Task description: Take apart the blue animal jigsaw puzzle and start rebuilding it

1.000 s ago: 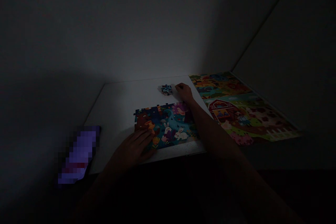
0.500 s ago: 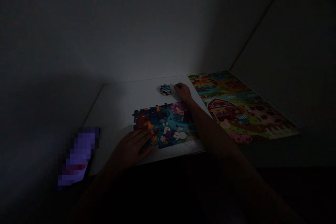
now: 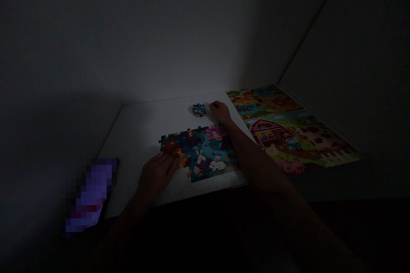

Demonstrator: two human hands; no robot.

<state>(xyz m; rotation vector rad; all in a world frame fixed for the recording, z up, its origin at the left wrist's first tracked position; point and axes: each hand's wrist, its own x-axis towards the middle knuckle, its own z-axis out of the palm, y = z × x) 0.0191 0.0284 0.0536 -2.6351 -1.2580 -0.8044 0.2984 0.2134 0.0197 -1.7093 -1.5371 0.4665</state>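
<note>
A partly joined jigsaw puzzle (image 3: 208, 153) with white rabbits and dark woodland lies on the white tabletop. At its lower left edge, my left hand (image 3: 160, 171) rests with fingers stretched toward the pieces and the thumb apart. Beyond the puzzle, my right hand (image 3: 221, 113) is closed in a curl, its fingertips just right of a small stack of puzzle pieces (image 3: 199, 110). Whatever those fingers may pinch is too dark to make out. My right forearm covers the puzzle's right edge.
On the right lie two finished-looking pictures, a farm scene (image 3: 288, 140) and an animal scene (image 3: 262, 100) behind it. A pixelated, purple-lit device (image 3: 92, 196) stands at the table's left front. Walls rise behind and to the right; the room is dim.
My left hand has drawn slightly up and left, baring more of the puzzle's lower left edge. The right hand stays beside the stack. The whole view has shifted a little.
</note>
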